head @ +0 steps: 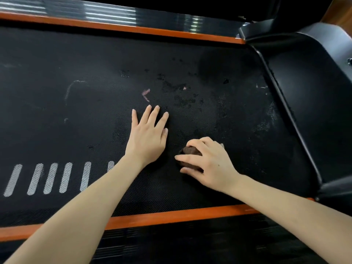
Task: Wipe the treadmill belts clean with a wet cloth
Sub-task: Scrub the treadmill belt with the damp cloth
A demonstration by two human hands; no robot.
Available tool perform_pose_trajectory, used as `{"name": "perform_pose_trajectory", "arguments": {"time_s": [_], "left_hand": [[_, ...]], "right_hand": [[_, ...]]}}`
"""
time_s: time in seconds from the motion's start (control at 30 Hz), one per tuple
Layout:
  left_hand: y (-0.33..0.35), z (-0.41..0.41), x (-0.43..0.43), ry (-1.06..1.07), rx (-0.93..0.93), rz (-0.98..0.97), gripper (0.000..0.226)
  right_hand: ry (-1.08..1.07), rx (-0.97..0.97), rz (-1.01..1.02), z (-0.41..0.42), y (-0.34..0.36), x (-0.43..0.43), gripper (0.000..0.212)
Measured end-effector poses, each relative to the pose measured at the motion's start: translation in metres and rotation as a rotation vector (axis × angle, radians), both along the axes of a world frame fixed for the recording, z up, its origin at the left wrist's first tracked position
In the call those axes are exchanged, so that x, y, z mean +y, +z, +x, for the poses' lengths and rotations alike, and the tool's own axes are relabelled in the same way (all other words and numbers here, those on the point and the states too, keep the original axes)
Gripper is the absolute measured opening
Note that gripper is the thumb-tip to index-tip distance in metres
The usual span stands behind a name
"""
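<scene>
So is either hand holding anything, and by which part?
The right hand grips a bunched dark cloth from above, fingers curled over its top, on the treadmill belt. The left hand holds nothing; it lies flat on the belt.

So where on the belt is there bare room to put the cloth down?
Bare belt left of the left hand, between far orange rail and white stripes. Crowded beside it, where the right hand grips the cloth.
</scene>
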State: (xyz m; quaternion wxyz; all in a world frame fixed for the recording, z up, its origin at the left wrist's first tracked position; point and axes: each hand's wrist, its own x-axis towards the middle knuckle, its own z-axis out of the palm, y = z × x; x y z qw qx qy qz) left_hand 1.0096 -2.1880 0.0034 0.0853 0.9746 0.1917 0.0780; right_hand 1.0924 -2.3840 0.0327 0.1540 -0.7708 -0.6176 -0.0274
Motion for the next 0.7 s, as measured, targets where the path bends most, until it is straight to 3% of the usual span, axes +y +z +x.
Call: {"name": "perform_pose_trajectory", "arguments": {"time_s": [0.13, 0.3, 0.37, 0.47, 0.6, 0.7], "left_hand": [[0.002, -0.001, 0.002, 0.006, -0.004, -0.035, 0.056], [0.013, 0.007, 0.022, 0.058, -0.094, 0.023, 0.040], [0.016, 0.016, 0.036, 0.084, -0.109, 0.047, 0.038], [0.021, 0.034, 0.059, 0.075, -0.072, 0.068, 0.040], [0.024, 0.064, 0.098, 0.068, -0.037, 0.111, 0.046], [0.025, 0.082, 0.129, 0.100, -0.015, 0.079, 0.048]], "right_hand": [[-0.017, -0.024, 0.066, 0.025, -0.008, 0.021, 0.026], [-0.517, -0.061, 0.153, 0.093, -0.009, 0.065, 0.019], [-0.651, -0.070, 0.134, 0.105, -0.009, 0.073, 0.028], [-0.625, -0.174, 0.054, 0.096, -0.015, 0.065, 0.046], [-0.555, -0.165, 0.079, 0.119, -0.014, 0.065, 0.026], [-0.685, -0.118, 0.080, 0.155, -0.011, 0.089, 0.024]]}}
